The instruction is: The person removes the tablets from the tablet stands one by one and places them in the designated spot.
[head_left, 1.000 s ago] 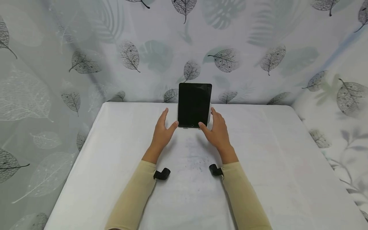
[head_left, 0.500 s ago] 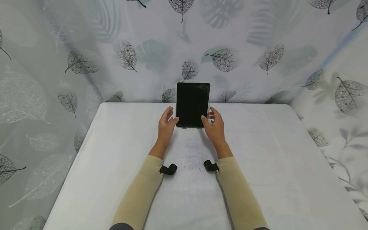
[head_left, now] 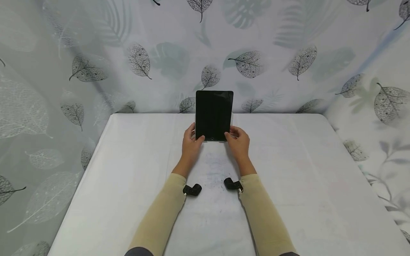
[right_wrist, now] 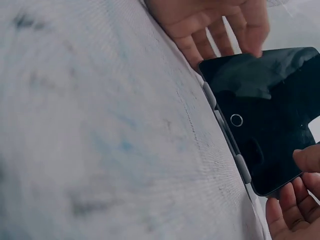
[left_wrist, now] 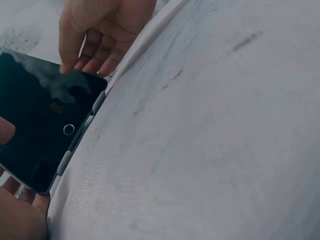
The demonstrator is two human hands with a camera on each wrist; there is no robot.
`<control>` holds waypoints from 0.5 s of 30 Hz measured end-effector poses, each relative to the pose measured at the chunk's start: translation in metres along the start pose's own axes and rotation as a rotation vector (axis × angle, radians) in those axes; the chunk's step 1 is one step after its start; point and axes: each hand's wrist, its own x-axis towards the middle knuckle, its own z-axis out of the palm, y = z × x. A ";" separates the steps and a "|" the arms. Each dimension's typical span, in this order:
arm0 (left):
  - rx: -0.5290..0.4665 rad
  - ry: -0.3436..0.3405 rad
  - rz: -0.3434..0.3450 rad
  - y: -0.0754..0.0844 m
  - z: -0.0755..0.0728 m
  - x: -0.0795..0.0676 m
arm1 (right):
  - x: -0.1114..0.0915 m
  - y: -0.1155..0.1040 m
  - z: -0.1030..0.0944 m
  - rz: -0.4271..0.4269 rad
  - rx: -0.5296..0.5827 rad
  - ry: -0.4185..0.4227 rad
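A tablet with a black screen stands tilted upright at the far side of the table, round button at the bottom. Grey lugs of a stand hook up along its lower edge. My left hand grips the lower left corner, thumb at the front edge and fingers behind. On the opposite corner my right hand pinches the tablet, thumb over the screen's edge; its curled fingers show below the side in the right wrist view. Most of the stand is hidden behind the tablet.
A white cloth with faint bluish stains covers the table. Leaf-patterned curtains hang close behind and on both sides. Black wrist cameras sit on the inner side of both sleeves.
Both hands have closed in on the tablet's lower corners. The left hand has come right from beside the tablet, and the right hand's fingers have curled in. The tablet has hardly moved.
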 end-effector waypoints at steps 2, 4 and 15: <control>0.039 0.030 0.031 -0.004 0.001 0.001 | 0.000 0.002 -0.001 0.013 0.010 0.013; 0.083 0.070 0.059 -0.007 0.001 0.001 | 0.000 0.004 -0.001 0.026 0.010 0.019; 0.154 0.148 0.133 -0.009 0.001 -0.003 | 0.000 0.012 0.005 0.025 -0.027 0.068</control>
